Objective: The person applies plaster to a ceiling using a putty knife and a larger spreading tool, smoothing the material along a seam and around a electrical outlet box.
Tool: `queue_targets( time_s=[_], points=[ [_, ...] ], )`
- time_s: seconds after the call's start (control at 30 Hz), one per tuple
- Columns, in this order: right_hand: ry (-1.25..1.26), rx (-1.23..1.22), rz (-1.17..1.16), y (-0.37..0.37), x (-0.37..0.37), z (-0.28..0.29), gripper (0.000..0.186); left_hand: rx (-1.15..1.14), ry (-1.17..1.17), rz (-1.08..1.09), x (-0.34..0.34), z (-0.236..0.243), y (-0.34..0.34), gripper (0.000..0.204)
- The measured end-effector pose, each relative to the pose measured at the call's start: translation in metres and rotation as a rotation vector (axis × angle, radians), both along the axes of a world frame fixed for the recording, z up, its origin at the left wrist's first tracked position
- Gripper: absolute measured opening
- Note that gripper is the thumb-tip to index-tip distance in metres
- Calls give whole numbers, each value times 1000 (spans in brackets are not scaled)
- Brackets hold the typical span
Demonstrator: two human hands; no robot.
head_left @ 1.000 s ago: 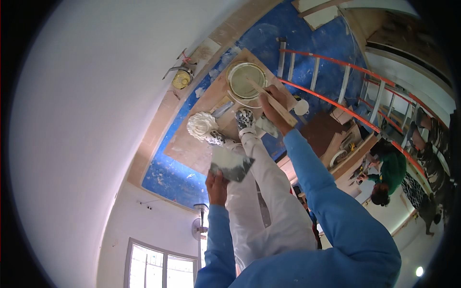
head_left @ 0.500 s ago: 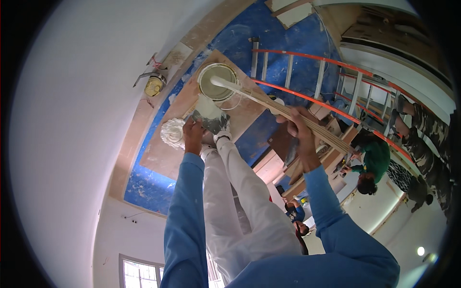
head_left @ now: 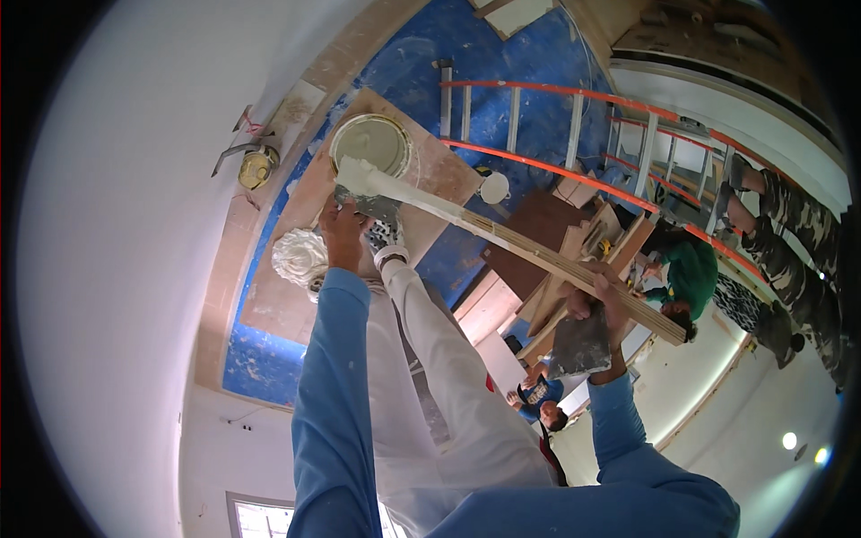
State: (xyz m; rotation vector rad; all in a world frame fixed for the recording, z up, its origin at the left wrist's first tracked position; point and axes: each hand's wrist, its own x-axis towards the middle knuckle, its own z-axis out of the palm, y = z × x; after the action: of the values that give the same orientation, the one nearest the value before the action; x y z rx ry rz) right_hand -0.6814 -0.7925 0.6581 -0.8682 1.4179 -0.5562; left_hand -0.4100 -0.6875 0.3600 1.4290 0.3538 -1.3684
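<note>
My left hand point(head_left: 343, 229) is closed on a dark, wide putty knife point(head_left: 381, 209), held level above my shoes. White filler point(head_left: 360, 177) lies on the far part of that blade, against the coated end of a long wooden stick point(head_left: 502, 235). My right hand point(head_left: 603, 296) grips the stick near its other end. From the same hand hangs a second broad grey blade point(head_left: 579, 345), smeared with filler; its handle is hidden. Just beyond the left-hand blade stands an open bucket point(head_left: 410, 148) holding pale compound.
The bucket stands on a brown board point(head_left: 453, 175) over blue floor covering point(head_left: 404, 54). A bundled white cloth or plastic point(head_left: 300, 255) lies left of my feet. An orange-railed ladder point(head_left: 547, 163) lies beyond. Other people, one in green point(head_left: 692, 273), are at the right.
The stick's coated end has left the bucket and come to the left-hand blade. My right hand has moved right and nearer to me, bringing the second blade into fuller view.
</note>
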Motion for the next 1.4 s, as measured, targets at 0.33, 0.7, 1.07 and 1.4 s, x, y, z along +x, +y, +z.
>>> queue_targets(
  time_s=[0.33,0.7,1.07,1.4],
  points=[
    [211,-257,326,56,18,-45,37,-46,16,58,-13,-8,3,32],
    [171,-70,77,71,72,-53,39,-11,-75,34,-13,-29,7,26],
    [256,-118,65,60,108,-74,31,-97,-334,-341,-2,-63,11,28],
    [205,-89,22,14,120,-205,33,-174,-135,-502,41,-72,-2,29]
  ],
)
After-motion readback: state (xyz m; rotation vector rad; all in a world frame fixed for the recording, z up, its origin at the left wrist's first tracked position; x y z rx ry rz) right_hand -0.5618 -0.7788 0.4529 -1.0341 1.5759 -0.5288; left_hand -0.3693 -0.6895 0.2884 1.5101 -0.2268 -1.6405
